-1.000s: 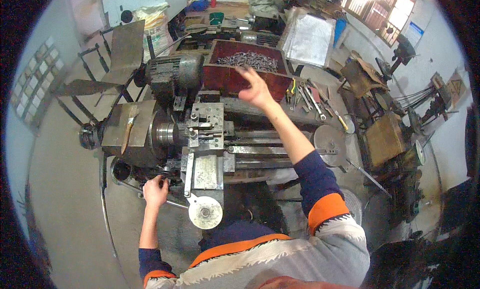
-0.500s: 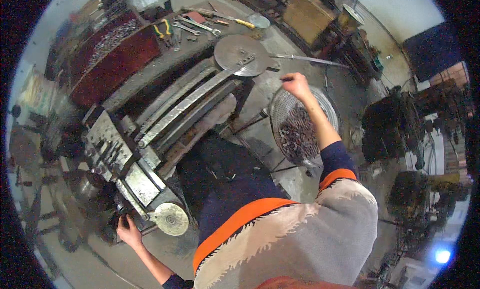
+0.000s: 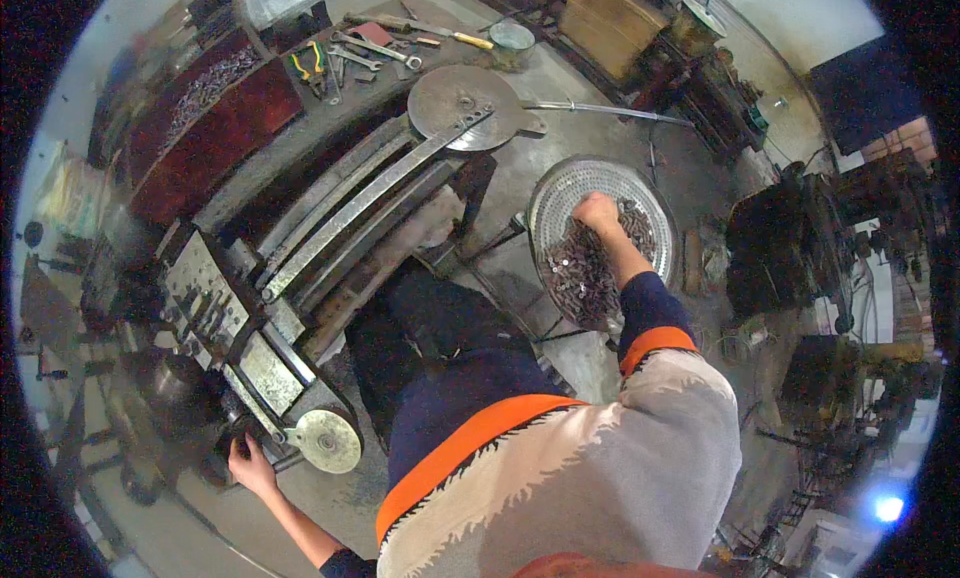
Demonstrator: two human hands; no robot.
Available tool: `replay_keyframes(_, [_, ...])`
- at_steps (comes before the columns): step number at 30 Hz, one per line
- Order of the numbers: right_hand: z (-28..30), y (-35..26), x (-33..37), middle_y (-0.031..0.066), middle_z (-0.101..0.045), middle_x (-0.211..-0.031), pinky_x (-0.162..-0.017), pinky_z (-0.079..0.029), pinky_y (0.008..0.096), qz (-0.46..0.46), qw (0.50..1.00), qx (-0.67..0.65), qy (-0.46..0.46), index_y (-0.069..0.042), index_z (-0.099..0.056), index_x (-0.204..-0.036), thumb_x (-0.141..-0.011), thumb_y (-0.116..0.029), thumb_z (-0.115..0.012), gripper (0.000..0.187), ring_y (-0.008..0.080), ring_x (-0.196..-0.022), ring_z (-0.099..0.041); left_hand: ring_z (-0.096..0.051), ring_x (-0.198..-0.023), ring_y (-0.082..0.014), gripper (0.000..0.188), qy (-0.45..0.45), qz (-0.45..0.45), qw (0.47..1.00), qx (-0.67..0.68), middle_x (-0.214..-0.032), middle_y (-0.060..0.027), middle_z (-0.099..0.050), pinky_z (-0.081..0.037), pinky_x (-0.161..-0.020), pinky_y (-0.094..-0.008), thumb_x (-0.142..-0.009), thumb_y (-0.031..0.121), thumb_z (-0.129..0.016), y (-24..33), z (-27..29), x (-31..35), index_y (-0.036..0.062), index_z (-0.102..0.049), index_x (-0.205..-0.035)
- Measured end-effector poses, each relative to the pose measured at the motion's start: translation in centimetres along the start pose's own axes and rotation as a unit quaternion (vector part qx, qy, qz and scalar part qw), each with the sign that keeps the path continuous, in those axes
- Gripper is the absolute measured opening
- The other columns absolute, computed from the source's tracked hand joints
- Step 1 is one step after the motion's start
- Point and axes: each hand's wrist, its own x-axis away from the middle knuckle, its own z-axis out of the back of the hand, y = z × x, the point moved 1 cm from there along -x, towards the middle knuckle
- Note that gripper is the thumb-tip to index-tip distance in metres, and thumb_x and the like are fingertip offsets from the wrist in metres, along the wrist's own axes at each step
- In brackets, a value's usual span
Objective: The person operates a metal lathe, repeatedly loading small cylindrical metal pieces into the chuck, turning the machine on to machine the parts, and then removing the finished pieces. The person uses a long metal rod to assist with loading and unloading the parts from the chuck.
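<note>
Reaching into a round silver metal basin (image 3: pixel 553 191), the curled right hand (image 3: pixel 597 211), contents hidden, lies nearer small dark metal pieces (image 3: pixel 582 283) than before; grip unclear for the left hand (image 3: pixel 251 465).

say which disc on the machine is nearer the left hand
The smaller, pale disc, close to the left hand; the larger, grey disc sits much farther away.

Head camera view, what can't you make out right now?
Head view: whether the right hand at the perforated tray holds anything; the hand itself hides it.
Head view: what the left hand touches, lost in shadow.
Head view: exact shapes of the tray's small pieces, too small.
Head view: the rest of the left sleeve, cut off by the lower edge.
</note>
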Motion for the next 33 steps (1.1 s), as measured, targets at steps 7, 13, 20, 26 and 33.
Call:
replay_keyframes(7, [1.5,-2.3,1.5,0.0184,-0.065,-0.088,-0.079,-0.049,0.0371,0.056,0.99,-0.129,0.029,-0.007,-0.068,-0.092,-0.06,-0.022,-0.061,0.036,0.0327,-0.085,-0.063,-0.06,-0.086,-0.0349,0.038,0.006,0.002,1.0,0.003,-0.094,-0.0217,-0.063,-0.046,-0.075,-0.0387,-0.082,0.029,-0.061,-0.4,-0.2,-0.2,-0.0046,-0.061,-0.101])
replay_keyframes(13, [6.8,-13.0,10.7,0.0167,-0.054,-0.107,-0.08,-0.045,0.0334,0.383,0.83,-0.395,0.088,-0.003,-0.063,-0.102,-0.056,-0.008,-0.058,0.047,0.0292,-0.093,-0.057,-0.062,-0.069,-0.0257,0.024,-0.053,-0.075,0.989,0.118,-0.079,-0.0176,-0.065,-0.046,-0.063,-0.0351,-0.082,0.014,-0.059,-1.2,0.0,-0.9,-0.0049,-0.062,-0.097])
replay_keyframes(20, [12.3,-28.2,20.6,0.0244,-0.05,-0.118,-0.09,-0.042,0.0391,0.67,0.646,-0.366,0.025,-0.003,-0.059,-0.112,-0.056,-0.025,-0.059,0.059,0.0366,-0.108,-0.051,-0.06,-0.065,-0.0122,0.023,0.019,-0.082,0.958,0.273,-0.076,-0.0134,-0.065,-0.047,-0.061,-0.0267,-0.081,0.015,-0.061,11.7,8.0,-1.1,-0.003,-0.062,-0.096])
replay_keyframes(26, [14.1,-36.4,29.1,0.0225,-0.05,-0.111,-0.083,-0.044,0.0409,0.811,0.486,-0.322,-0.057,-0.003,-0.06,-0.104,-0.054,-0.015,-0.062,0.051,0.038,-0.098,-0.052,-0.062,-0.064,-0.0289,0.024,-0.042,-0.224,0.9,0.371,-0.069,-0.015,-0.062,-0.046,-0.057,-0.0352,-0.078,0.027,-0.063,19.6,9.1,0.7,0.0037,-0.066,-0.082])
replay_keyframes(33, [15.3,-39.1,31.9,0.0164,-0.054,-0.1,-0.073,-0.046,0.0401,0.839,0.464,-0.273,-0.078,-0.005,-0.063,-0.087,-0.05,-0.013,-0.065,0.037,0.0344,-0.085,-0.054,-0.06,-0.061,-0.033,0.029,-0.064,-0.21,0.912,0.348,-0.066,-0.0183,-0.059,-0.045,-0.057,-0.0392,-0.081,0.03,-0.06,17.9,7.2,1.0,0.0016,-0.063,-0.077])
